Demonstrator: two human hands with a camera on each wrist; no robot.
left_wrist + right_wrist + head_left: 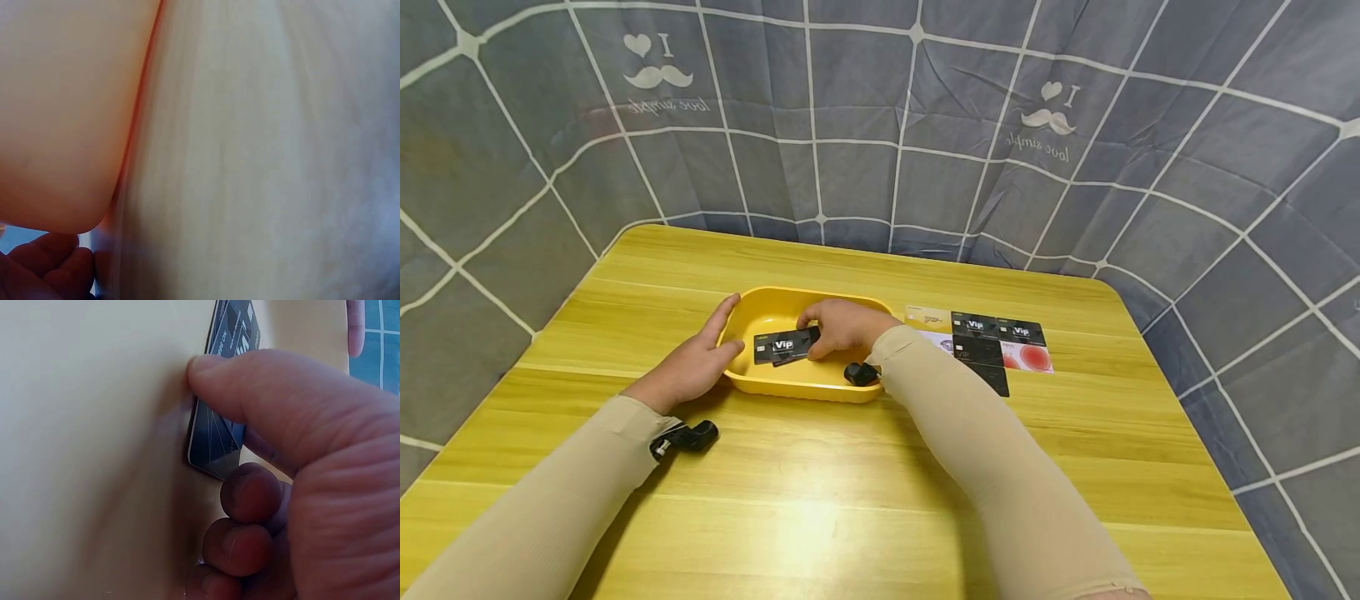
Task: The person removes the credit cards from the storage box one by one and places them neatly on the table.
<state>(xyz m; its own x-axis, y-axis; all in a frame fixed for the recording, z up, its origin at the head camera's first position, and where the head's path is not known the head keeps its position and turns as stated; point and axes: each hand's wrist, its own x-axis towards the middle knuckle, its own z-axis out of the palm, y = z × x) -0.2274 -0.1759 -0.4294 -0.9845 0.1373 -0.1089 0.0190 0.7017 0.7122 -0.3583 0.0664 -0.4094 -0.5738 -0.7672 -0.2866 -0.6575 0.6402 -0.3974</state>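
A yellow plastic basin (805, 388) with rounded corners sits on the table. My left hand (688, 367) holds its left side, thumb over the rim and fingers along the outer wall; the left wrist view shows a couple of those fingers (56, 265) by the basin's corner. Inside the basin, my right hand (844, 325) pinches the right end of black Vip cards (773, 346), which overlap in a small, slightly fanned stack. Close up in the right wrist view, the thumb (244, 381) lies across the top card (215, 440), with the other fingers curled below.
Right of the basin, several cards lie in rows: a gold card (927, 318), black Vip cards (1021, 332), a dark VIP card (976, 351) and a white card with a red circle (1028, 357). A grey checked cloth (865, 108) hangs behind the wooden table (820, 483).
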